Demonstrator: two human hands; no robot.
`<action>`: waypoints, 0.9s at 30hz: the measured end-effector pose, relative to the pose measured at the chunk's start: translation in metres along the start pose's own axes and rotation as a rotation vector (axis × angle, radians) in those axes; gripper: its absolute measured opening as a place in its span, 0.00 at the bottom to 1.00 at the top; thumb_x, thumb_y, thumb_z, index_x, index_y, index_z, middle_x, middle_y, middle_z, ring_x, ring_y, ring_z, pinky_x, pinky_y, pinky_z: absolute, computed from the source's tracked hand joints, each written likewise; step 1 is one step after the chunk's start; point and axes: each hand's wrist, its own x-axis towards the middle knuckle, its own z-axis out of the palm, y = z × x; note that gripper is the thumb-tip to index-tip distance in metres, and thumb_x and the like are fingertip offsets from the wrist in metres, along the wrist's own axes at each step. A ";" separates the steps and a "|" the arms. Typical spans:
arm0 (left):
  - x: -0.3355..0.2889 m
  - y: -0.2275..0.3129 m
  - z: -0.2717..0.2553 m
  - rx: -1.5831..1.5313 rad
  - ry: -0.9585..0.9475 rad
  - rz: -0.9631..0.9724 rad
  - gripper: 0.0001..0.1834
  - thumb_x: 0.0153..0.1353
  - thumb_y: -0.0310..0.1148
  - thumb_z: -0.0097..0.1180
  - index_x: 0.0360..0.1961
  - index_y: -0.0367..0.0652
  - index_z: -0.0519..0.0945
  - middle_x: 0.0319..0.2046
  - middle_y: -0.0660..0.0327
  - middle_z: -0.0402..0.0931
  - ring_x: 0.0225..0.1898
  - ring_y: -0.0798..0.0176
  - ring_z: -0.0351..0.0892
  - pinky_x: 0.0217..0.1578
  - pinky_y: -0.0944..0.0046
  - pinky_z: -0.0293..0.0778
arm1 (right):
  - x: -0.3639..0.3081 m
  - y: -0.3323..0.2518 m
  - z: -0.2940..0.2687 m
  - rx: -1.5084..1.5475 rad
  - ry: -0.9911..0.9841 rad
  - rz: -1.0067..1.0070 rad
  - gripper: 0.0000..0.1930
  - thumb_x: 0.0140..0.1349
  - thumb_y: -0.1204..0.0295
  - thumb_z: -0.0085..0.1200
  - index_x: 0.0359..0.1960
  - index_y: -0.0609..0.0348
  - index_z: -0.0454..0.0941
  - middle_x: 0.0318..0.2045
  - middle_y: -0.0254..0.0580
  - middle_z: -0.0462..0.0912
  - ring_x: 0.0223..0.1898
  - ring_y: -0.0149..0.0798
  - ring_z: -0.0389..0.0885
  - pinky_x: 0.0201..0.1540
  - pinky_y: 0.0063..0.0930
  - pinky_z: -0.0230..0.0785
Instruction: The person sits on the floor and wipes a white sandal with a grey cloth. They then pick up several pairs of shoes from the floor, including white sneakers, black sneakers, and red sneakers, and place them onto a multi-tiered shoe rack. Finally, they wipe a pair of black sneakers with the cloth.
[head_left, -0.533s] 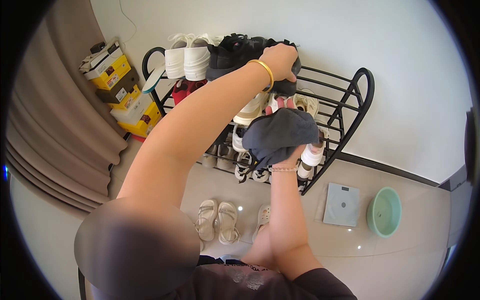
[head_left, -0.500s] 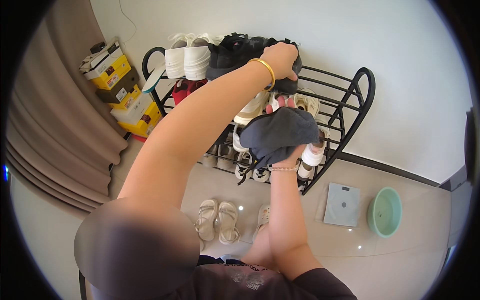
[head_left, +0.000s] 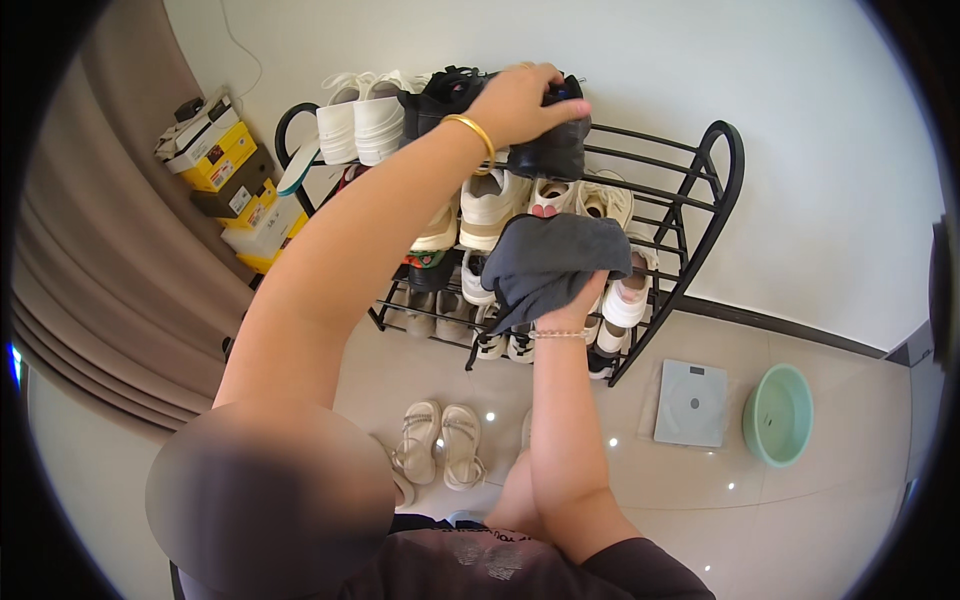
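My left hand (head_left: 525, 102), with a gold bangle at the wrist, is over a black shoe (head_left: 548, 152) on the top tier of a black metal shoe rack (head_left: 737, 180). Its thumb stretches out to the right, apart from the fingers, across the shoe's opening. Another black shoe (head_left: 425, 112) stands beside it on the left, partly behind my wrist. Lower and nearer, a dark grey cloth (head_left: 555, 255) lies bunched in my right hand (head_left: 592, 295), below which a beaded bracelet shows. The cloth covers most of that hand; a few fingertips stick out past its far edge.
White sneakers (head_left: 378, 125) stand at the rack's top left, and several pairs fill the tiers below. Shoe boxes (head_left: 215, 165) are stacked by the curtain (head_left: 120, 250). On the floor are sandals (head_left: 460, 445), a scale (head_left: 692, 405) and a green basin (head_left: 755, 430).
The black shoe under my left hand has gone from tilted in its grasp to standing on the top tier. My left thumb has spread away. The right hand keeps the cloth.
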 end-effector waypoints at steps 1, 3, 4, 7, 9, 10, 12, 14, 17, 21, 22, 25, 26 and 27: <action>0.000 -0.005 -0.003 0.005 0.076 0.021 0.27 0.52 0.51 0.55 0.39 0.34 0.75 0.34 0.47 0.75 0.38 0.50 0.74 0.41 0.59 0.69 | -0.001 -0.002 -0.001 -0.011 0.019 -0.003 0.26 0.60 0.51 0.41 0.47 0.61 0.68 0.49 0.46 0.71 0.52 0.48 0.69 0.54 0.46 0.62; 0.001 -0.029 -0.011 0.138 0.189 0.015 0.29 0.51 0.55 0.53 0.39 0.36 0.75 0.34 0.47 0.75 0.39 0.49 0.74 0.40 0.56 0.69 | -0.001 -0.005 -0.002 -0.021 0.031 0.012 0.25 0.60 0.51 0.41 0.47 0.61 0.68 0.47 0.46 0.73 0.52 0.47 0.69 0.54 0.44 0.62; -0.002 -0.039 -0.017 0.211 0.241 -0.006 0.32 0.50 0.59 0.53 0.38 0.37 0.76 0.34 0.48 0.76 0.40 0.48 0.74 0.41 0.54 0.69 | -0.001 -0.006 -0.002 -0.021 0.022 0.031 0.25 0.60 0.50 0.41 0.47 0.60 0.68 0.47 0.46 0.73 0.52 0.47 0.69 0.54 0.43 0.62; -0.019 -0.046 -0.042 0.531 -0.131 -0.277 0.27 0.47 0.52 0.59 0.39 0.38 0.75 0.34 0.50 0.76 0.39 0.49 0.74 0.41 0.55 0.67 | 0.000 -0.011 0.001 -0.081 0.103 0.022 0.25 0.59 0.50 0.40 0.47 0.59 0.68 0.47 0.45 0.73 0.51 0.45 0.69 0.55 0.40 0.62; -0.031 -0.061 -0.054 0.652 -0.356 -0.208 0.28 0.41 0.49 0.63 0.38 0.40 0.76 0.34 0.51 0.76 0.39 0.49 0.74 0.42 0.55 0.67 | -0.001 -0.010 0.002 -0.092 0.129 0.032 0.25 0.59 0.50 0.40 0.48 0.57 0.68 0.48 0.44 0.73 0.51 0.44 0.69 0.56 0.39 0.62; -0.035 -0.066 -0.057 0.709 -0.470 -0.173 0.28 0.38 0.48 0.65 0.38 0.40 0.76 0.34 0.51 0.76 0.39 0.49 0.74 0.42 0.55 0.67 | -0.001 -0.011 -0.002 -0.079 0.113 0.047 0.25 0.60 0.50 0.40 0.48 0.57 0.68 0.48 0.43 0.72 0.52 0.43 0.69 0.56 0.39 0.61; -0.038 -0.068 -0.061 0.660 -0.448 -0.177 0.29 0.34 0.46 0.67 0.38 0.40 0.77 0.33 0.51 0.76 0.38 0.49 0.74 0.41 0.55 0.68 | -0.003 -0.007 -0.003 -0.078 0.132 0.055 0.25 0.59 0.50 0.40 0.49 0.56 0.68 0.49 0.41 0.72 0.52 0.42 0.69 0.56 0.38 0.61; -0.043 -0.066 -0.071 0.637 -0.420 -0.175 0.29 0.32 0.45 0.68 0.37 0.42 0.77 0.33 0.53 0.77 0.38 0.50 0.75 0.39 0.56 0.69 | -0.006 -0.002 -0.001 -0.115 0.201 0.033 0.25 0.59 0.49 0.40 0.49 0.55 0.68 0.50 0.40 0.71 0.52 0.42 0.69 0.57 0.38 0.60; -0.067 -0.051 -0.103 0.601 -0.332 -0.151 0.27 0.33 0.46 0.68 0.35 0.44 0.78 0.31 0.55 0.77 0.36 0.51 0.76 0.35 0.57 0.71 | -0.011 0.004 -0.009 -0.117 0.205 0.076 0.26 0.59 0.49 0.41 0.50 0.54 0.68 0.51 0.38 0.71 0.53 0.42 0.69 0.58 0.38 0.59; -0.117 0.007 -0.149 0.458 -0.272 -0.113 0.25 0.35 0.49 0.67 0.25 0.40 0.74 0.24 0.53 0.74 0.29 0.49 0.74 0.29 0.55 0.68 | -0.019 -0.004 -0.006 -0.135 0.123 0.147 0.26 0.60 0.50 0.41 0.51 0.55 0.68 0.52 0.39 0.71 0.54 0.41 0.68 0.59 0.39 0.57; -0.137 0.022 -0.164 0.443 -0.236 -0.069 0.26 0.35 0.51 0.66 0.21 0.39 0.71 0.20 0.53 0.71 0.26 0.48 0.72 0.26 0.56 0.67 | -0.025 -0.002 0.000 -0.153 0.121 0.150 0.25 0.60 0.50 0.41 0.51 0.55 0.68 0.52 0.39 0.71 0.54 0.41 0.68 0.59 0.39 0.57; -0.210 0.058 -0.195 0.283 -0.137 -0.077 0.31 0.37 0.53 0.66 0.13 0.38 0.63 0.12 0.53 0.61 0.17 0.50 0.64 0.19 0.59 0.61 | -0.058 0.012 0.020 -0.178 0.106 0.183 0.25 0.61 0.52 0.39 0.51 0.57 0.67 0.51 0.40 0.71 0.53 0.42 0.68 0.58 0.39 0.58; -0.235 0.069 -0.203 0.235 -0.091 -0.091 0.32 0.37 0.53 0.66 0.12 0.38 0.61 0.11 0.53 0.59 0.15 0.50 0.61 0.18 0.60 0.59 | -0.069 0.020 0.029 -0.171 0.101 0.199 0.25 0.61 0.52 0.39 0.51 0.58 0.67 0.51 0.41 0.71 0.53 0.42 0.68 0.58 0.39 0.58; -0.256 0.078 -0.208 0.207 -0.035 -0.076 0.32 0.36 0.52 0.67 0.11 0.39 0.60 0.10 0.53 0.57 0.14 0.51 0.60 0.17 0.61 0.58 | -0.080 0.024 0.037 -0.172 0.100 0.204 0.25 0.62 0.53 0.39 0.51 0.58 0.67 0.51 0.41 0.71 0.53 0.42 0.68 0.58 0.39 0.58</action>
